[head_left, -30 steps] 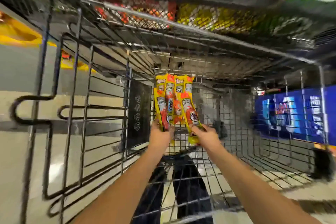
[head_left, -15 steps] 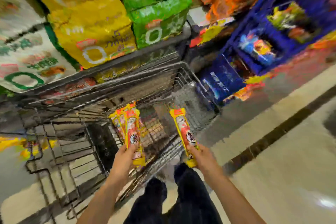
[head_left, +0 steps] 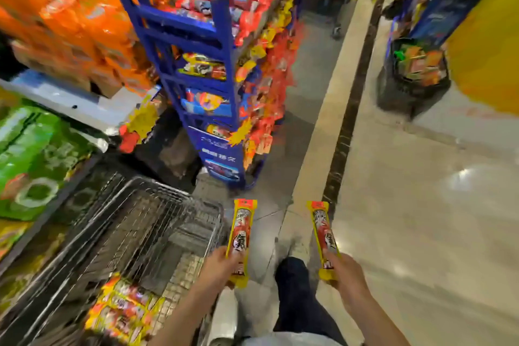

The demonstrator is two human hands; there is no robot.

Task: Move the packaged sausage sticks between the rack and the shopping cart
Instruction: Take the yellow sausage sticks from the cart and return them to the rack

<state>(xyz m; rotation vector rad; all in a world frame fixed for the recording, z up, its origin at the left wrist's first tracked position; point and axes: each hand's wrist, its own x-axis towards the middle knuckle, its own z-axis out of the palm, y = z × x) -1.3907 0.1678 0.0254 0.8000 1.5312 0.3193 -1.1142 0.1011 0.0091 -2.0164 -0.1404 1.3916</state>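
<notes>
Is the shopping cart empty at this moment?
No, a pile of yellow-and-red sausage stick packs lies in the bottom of the shopping cart, at its near end.

A shopper's dark navy trouser leg [head_left: 297, 298], plain and unmarked, fills the lower centre. On either side of it, the bare left forearm [head_left: 182, 314] and bare right forearm [head_left: 373, 314] show no sleeve. Just below it runs a pale grey shirt hem [head_left: 283, 341].

Print on the blue rack panel [head_left: 222, 152] and both sausage sticks [head_left: 241, 230] is too blurred to read
</notes>
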